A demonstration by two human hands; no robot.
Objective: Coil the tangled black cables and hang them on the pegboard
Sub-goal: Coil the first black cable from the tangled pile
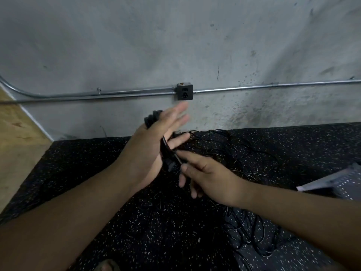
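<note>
Speckled floor [136,222]; left grip [150,145] spread, coil [153,117] partly hidden behind; right grip [207,173] pinching cable strand [176,156]

No readable text, label or number anywhere.

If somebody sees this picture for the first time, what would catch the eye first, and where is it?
In the centre, the left hand holds its fingers straight with a black cable coil wound around it, and the right hand pinches the loose strand beside it. Behind the hands, tangled cables lie spread on the speckled black mat. Above, a dark outlet box sits on the grey wall.
</note>
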